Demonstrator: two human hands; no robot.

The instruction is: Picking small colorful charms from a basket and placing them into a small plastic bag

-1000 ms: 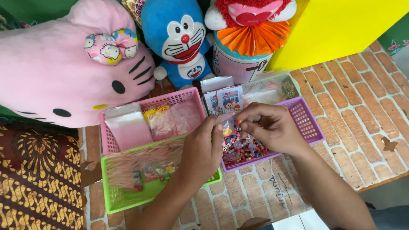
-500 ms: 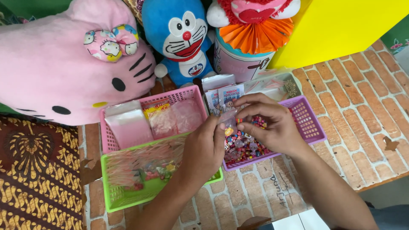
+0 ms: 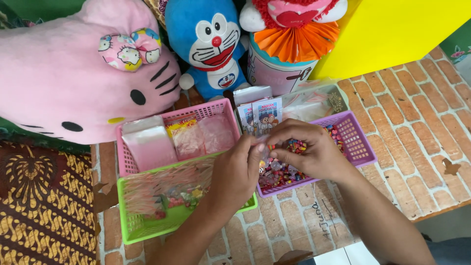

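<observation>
Where the brick-patterned worktop (image 3: 417, 127) runs back to its far edge, a yellow box (image 3: 392, 29) stands at the far right corner, and a big pink cat-face cushion (image 3: 73, 83) fills the far left, with a blue cat plush (image 3: 213, 44) and a pink tub with an orange paper frill (image 3: 289, 54) between them. Off the left edge lies a brown and gold batik cloth (image 3: 44, 206). The covering is torn near the right edge and again at the left edge.

Three plastic baskets sit together at the middle of the worktop: a pink basket (image 3: 128, 164) of clear packets behind, a green basket (image 3: 132, 230) of filled packets toward the near edge, touching it, and a purple basket (image 3: 358, 142) to their right, holding loose coloured beads (image 3: 282, 174). Small printed cards (image 3: 262, 115) stand just behind the purple basket.

Both hands meet over the beads. The left hand (image 3: 235, 174) and the right hand (image 3: 306, 147) pinch a small clear bag (image 3: 262, 147) between their fingertips, each closed narrowly on it, above the purple basket's left part. What is inside the bag cannot be made out.
</observation>
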